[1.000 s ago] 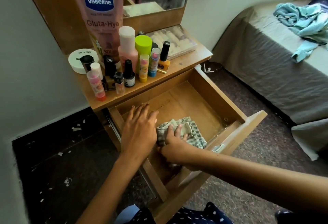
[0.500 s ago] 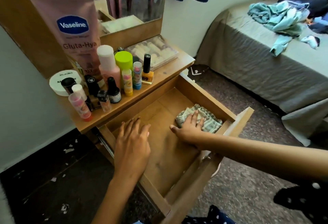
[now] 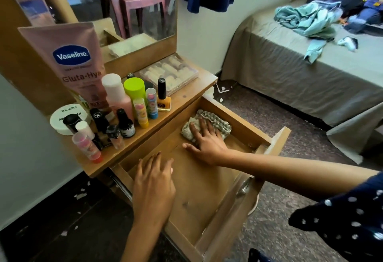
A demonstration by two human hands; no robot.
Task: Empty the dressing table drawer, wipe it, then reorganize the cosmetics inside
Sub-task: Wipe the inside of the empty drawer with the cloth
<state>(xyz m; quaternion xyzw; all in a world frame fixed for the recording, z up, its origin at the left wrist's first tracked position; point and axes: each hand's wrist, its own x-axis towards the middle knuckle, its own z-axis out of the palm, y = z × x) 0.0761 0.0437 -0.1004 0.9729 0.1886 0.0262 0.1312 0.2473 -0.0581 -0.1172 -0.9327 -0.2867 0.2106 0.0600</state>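
The drawer (image 3: 207, 195) is emptied and wiping is underway: the checked cloth (image 3: 215, 121) is pressed under the right hand (image 3: 207, 143)'s flat, spread fingers, the left hand (image 3: 154, 185) is rested open-fingered nearby, and the cosmetics (image 3: 124, 108) beyond are not yet returned.

The right hand (image 3: 204, 141) covers the near part of the cloth (image 3: 215, 121), so its full shape is hidden. The lotion tube (image 3: 76, 62) has its lower end hidden behind bottles (image 3: 117, 95). The white jar (image 3: 62, 116) label is partly blocked. Clothes (image 3: 310, 20) on the bed (image 3: 290, 75) are blurred and cut off at the right edge.
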